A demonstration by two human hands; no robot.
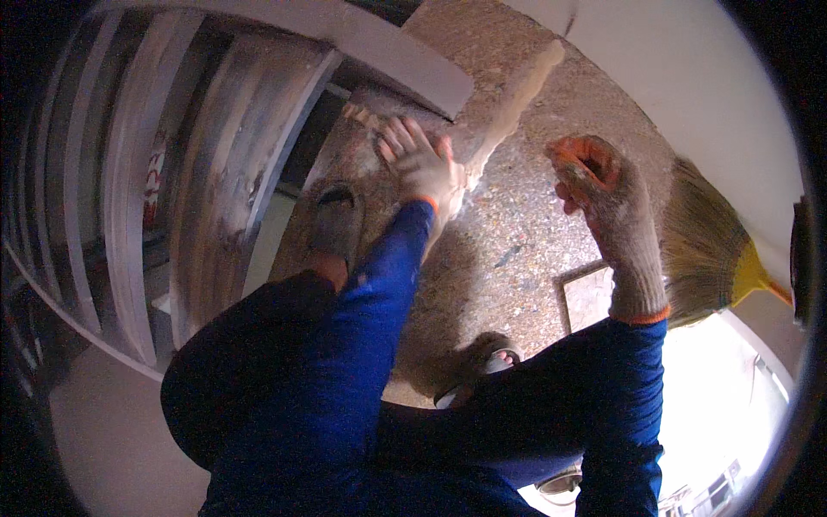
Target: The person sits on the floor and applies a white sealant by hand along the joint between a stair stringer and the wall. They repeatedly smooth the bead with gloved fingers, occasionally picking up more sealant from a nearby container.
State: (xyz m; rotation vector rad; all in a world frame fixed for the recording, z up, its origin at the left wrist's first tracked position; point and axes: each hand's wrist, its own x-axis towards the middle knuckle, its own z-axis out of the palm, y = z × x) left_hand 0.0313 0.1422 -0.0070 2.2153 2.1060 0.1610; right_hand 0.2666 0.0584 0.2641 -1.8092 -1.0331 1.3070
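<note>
My left hand (418, 169), in a pale knit work glove with an orange cuff edge, reaches low over the speckled floor (510, 226). Its fingers are apart and a little blurred, with nothing seen in them. Beside it runs a pale, lumpy strip (517, 106), perhaps dust or mortar, which goes up towards the white wall; the hand and forearm cover part of it. My right hand (597, 178) wears a matching glove with a reddish palm and is raised to the right. Its fingers are curled loosely into a ring, and whether they pinch something small is unclear.
A broom (704, 245) with yellow binding leans by the white wall (672, 58). A square panel (588, 297) lies near my right forearm. Slatted boards (226, 168) stand at left, and a pale beam end (446, 87) juts overhead of the floor. My sandalled foot (504, 359) is below.
</note>
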